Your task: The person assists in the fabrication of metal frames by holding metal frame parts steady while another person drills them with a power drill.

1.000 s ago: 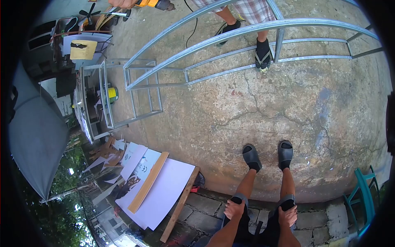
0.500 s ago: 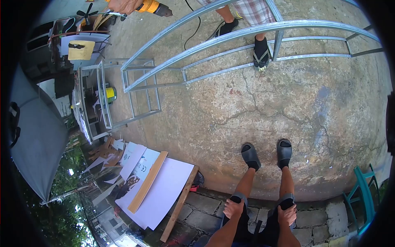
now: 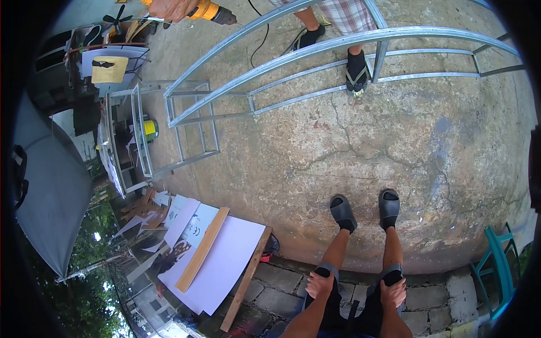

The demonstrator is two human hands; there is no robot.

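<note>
Both of my hands rest at my knees as I sit. My left hand [image 3: 319, 285] curls its fingers round my left knee, over the dark shorts [image 3: 366, 307] and their grey edge. On the other knee, my right hand [image 3: 393, 294] is closed the same way. No tool shows in either hand. My feet, in dark slides [image 3: 343, 213], are flat on the concrete floor [image 3: 315, 186]. Across from me a metal frame [image 3: 293, 52] of long bars stands on the floor, apart from my hands.
A co-worker's hand [image 3: 173, 8] holds a yellow power drill [image 3: 209, 11] behind the frame; a foot in a flip-flop [image 3: 356, 76] stands by it. White boards [image 3: 231, 259] and a wooden plank [image 3: 203, 248] lie left. A green plastic chair [image 3: 496, 270] stands right.
My hands and feet stay in place. The co-worker's hand and drill have shifted very slightly; the view itself has moved a touch.
</note>
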